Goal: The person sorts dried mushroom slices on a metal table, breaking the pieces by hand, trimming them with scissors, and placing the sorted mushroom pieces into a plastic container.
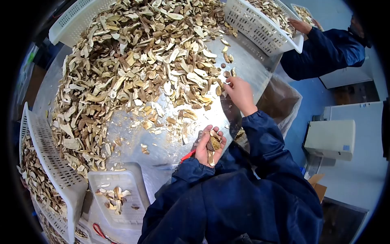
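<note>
Several mushroom slices [213, 144] sit gripped in the half-curled left hand [202, 152]; the right hand [241, 94], fingers bunched, reaches the pile [154, 53] on the table [132, 136], any grip unclear. Loosening the left fingers could spill slices.

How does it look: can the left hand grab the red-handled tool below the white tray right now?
Probably not as it stands: the left hand is cupped around mushroom pieces, and the red-handled tool lies off past the white tray.
</note>
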Available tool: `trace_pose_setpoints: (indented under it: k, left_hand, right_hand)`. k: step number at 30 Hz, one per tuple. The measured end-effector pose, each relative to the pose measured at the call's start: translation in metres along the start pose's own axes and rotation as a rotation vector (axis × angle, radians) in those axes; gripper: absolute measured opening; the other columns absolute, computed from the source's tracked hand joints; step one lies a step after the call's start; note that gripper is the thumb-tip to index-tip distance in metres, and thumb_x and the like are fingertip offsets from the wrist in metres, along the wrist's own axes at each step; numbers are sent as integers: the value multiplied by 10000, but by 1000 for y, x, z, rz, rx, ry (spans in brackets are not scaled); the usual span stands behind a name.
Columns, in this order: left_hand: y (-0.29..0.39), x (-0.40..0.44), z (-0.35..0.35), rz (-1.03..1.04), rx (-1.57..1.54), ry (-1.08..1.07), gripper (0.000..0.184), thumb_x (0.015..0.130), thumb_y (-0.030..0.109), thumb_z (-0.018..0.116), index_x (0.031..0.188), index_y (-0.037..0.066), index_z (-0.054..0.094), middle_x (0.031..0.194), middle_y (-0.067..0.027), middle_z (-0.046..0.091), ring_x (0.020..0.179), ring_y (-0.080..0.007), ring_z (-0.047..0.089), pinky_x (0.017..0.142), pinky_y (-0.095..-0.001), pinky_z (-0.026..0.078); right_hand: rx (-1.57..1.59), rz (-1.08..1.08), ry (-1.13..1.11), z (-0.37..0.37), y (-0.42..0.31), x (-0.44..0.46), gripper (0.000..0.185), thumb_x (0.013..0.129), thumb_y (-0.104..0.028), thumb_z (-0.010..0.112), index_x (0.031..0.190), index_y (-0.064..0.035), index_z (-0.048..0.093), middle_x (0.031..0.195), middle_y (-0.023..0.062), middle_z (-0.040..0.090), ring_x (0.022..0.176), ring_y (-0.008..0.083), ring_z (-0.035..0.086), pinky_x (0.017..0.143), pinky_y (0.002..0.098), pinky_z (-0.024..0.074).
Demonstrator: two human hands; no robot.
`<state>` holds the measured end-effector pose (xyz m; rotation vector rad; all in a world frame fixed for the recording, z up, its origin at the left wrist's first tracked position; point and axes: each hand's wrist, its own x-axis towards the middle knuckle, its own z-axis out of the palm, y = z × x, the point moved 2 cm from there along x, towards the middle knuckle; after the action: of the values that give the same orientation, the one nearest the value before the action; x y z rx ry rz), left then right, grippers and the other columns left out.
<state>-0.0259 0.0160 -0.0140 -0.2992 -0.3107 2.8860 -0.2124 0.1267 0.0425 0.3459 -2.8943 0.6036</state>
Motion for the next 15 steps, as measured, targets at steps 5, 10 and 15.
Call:
trace_pose_setpoints:
  k: [5, 10, 15]
  left_hand:
    - [0, 1, -6, -3, -12, -38, 236, 939, 181, 464, 1168, 145, 503, 1138, -71, 521, 1057, -220, 511, 902, -377, 449]
    - [0, 1, 11, 22, 40, 90, 360, 931, 198, 473, 1285, 162, 420, 1250, -75, 485, 1181, -240, 449, 997, -419, 371]
    - [-2, -2, 8, -1, 42, 82, 363, 932, 216, 478, 1288, 175, 420, 1265, -65, 479, 1196, -248, 437, 1019, -467, 336]
  right_hand:
    - [-71, 2, -74, 9, 4, 8, 216, 771, -234, 616, 806, -21, 614, 729, 132, 612, 642, 269, 590, 591, 359, 452]
    - [730, 163, -575, -45, -12, -30, 251, 780, -246, 647, 847, -6, 624, 706, 36, 596, 642, 67, 524, 583, 229, 415]
    - [211, 88, -308, -43, 5, -31, 243, 769, -188, 640, 970, -51, 646, 805, 77, 605, 701, 167, 575, 636, 276, 442]
